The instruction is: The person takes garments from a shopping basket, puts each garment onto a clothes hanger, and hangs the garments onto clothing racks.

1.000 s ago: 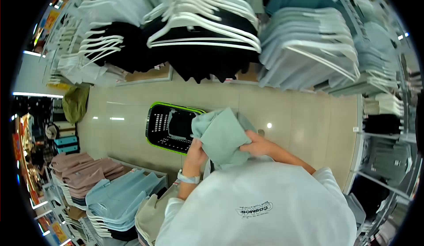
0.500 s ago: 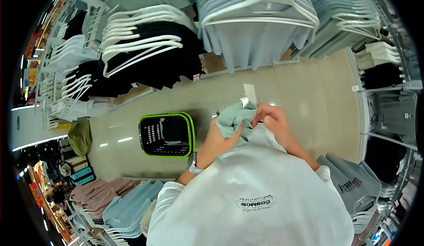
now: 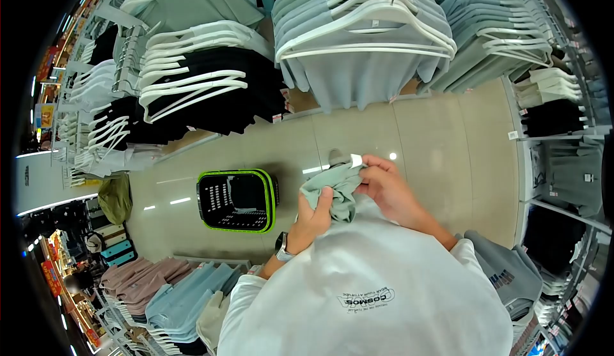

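Head | white shirt (image 3: 364, 263): "COSMOS" | green garment (image 3: 338, 190): white label (image 3: 356, 160) beside right hand (image 3: 391, 193)

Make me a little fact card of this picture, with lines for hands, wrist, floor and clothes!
Left hand: gripping a crumpled pale green cloth
Right hand: touching the cloth beside a small white tag
Left wrist: dark-faced watch with silvery strap
Shiny beige tiled floor: black plastic basket with bright green rim, left of the hands
Hanging ahead: pale grey-blue garments, black garments
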Available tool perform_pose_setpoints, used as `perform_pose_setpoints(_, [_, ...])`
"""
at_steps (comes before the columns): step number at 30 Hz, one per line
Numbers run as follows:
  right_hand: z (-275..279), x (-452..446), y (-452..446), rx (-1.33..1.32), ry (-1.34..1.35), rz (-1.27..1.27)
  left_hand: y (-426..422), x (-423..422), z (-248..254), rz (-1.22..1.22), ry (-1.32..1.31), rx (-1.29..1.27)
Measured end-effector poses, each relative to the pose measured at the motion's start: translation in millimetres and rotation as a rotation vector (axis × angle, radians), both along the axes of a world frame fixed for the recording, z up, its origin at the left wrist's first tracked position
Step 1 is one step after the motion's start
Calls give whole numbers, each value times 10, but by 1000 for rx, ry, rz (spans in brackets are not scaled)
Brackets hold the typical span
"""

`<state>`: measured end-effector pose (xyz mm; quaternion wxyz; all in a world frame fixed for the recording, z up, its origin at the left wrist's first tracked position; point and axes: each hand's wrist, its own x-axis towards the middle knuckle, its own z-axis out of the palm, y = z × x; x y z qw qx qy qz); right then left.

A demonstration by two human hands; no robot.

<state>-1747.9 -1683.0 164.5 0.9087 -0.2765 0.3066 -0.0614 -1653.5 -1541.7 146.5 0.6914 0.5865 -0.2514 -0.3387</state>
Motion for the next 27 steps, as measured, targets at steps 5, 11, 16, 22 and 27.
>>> perform_pose_setpoints(5, [4, 120, -313, 52, -52, 71, -162, 199, 83, 142, 24, 85])
perform_pose_setpoints(11, [300, 317, -692, -796, 68, 297, -413, 794, 333, 28, -135, -34])
perform_pose_setpoints(16, [147, 379, -1078, -1499, 338, 279, -767, 1138, 548, 187, -236, -116])
perform_pose_setpoints(22, [180, 386, -1571, -1449, 419, 245, -1013, 1518, 635, 41, -560, -28])
perform_pose_setpoints(27, [400, 437, -1922, -1178, 340, 163, -1152, 1589, 584, 124, -522, 2])
